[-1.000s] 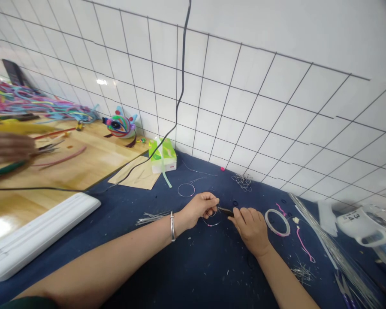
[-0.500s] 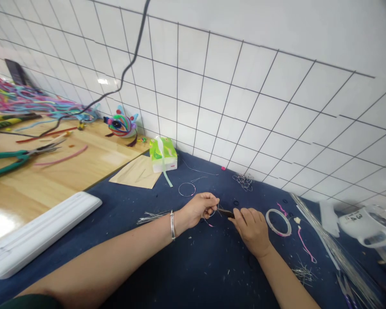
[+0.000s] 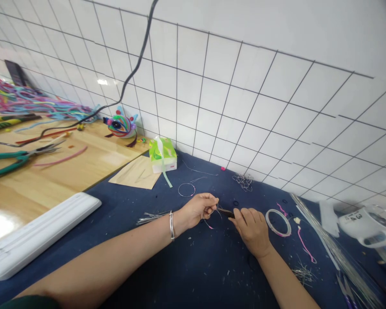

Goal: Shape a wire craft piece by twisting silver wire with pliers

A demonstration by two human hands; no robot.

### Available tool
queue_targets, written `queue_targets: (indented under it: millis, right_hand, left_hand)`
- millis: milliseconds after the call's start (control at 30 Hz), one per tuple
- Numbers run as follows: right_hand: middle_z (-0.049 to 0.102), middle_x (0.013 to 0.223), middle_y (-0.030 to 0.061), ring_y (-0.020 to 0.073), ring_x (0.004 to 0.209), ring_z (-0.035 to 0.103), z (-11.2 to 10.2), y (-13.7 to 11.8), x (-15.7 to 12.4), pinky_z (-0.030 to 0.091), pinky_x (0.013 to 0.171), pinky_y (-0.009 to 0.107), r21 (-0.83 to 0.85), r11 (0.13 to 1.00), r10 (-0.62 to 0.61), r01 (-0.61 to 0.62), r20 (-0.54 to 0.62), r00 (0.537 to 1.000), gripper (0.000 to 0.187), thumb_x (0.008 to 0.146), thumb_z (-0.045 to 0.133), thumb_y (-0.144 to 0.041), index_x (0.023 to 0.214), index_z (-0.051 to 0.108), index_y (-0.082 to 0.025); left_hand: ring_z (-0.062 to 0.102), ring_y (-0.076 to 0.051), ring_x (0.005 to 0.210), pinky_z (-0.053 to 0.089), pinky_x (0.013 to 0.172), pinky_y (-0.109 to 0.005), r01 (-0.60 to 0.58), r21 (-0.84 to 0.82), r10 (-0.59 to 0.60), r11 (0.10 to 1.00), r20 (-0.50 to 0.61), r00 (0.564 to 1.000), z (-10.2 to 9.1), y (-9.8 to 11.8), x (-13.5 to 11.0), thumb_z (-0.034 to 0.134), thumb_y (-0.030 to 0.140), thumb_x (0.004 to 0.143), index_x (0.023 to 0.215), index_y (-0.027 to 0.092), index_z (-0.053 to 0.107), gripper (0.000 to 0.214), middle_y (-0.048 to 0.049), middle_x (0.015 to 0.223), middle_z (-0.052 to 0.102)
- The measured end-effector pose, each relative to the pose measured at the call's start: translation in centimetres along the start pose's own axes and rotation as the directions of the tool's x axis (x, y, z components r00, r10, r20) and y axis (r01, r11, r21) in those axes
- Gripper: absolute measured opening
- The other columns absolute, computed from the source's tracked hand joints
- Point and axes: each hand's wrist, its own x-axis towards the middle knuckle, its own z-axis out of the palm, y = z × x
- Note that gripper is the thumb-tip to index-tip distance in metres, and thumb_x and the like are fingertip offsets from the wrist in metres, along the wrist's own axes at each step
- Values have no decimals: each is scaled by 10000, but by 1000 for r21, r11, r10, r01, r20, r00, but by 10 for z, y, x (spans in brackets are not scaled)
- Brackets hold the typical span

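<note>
The left hand [image 3: 197, 210] pinched a thin wire [image 3: 211, 227] between its thumb and finger. The wire hung in a curve under that hand and had a bit of pink on it. The right hand [image 3: 252, 227] was curled tight around a dark tool [image 3: 225, 212]. The tool's tip pointed at the left fingers and was very near them, but I cannot tell if it bit the wire. Both hands were over the middle of the blue table [image 3: 193, 274].

A wire ring [image 3: 186, 190] lay flat behind the left hand, toward the back edge. A heap of short wires [image 3: 148, 219] lay beside the left wrist. Near the back edge, by the wall, was a messy wire tangle [image 3: 243, 182]. A green tissue pack [image 3: 163, 161] sat at the back left corner, just beside a tan sheet [image 3: 137, 174].

Right of the right hand lay a round clear roll [image 3: 268, 219], and past it a pink string [image 3: 305, 246]. Long wires [image 3: 337, 249] ran along the right side, and a white mug [image 3: 366, 225] was beyond them.
</note>
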Motion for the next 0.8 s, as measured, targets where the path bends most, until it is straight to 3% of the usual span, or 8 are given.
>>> queue_targets:
  millis: [800]
  right_hand:
    - [582,853,57,173,818,473,0,2,-2,298,714,316,-27,999,-37,36,-23,999,272,819,533,-326,1060,556,-201]
  left_hand:
    - [402,-35,416,270,408,-175,-20,24,20,1000,29,999,-1,-1,0,659,330,667,653,136,503,249,20,556,505]
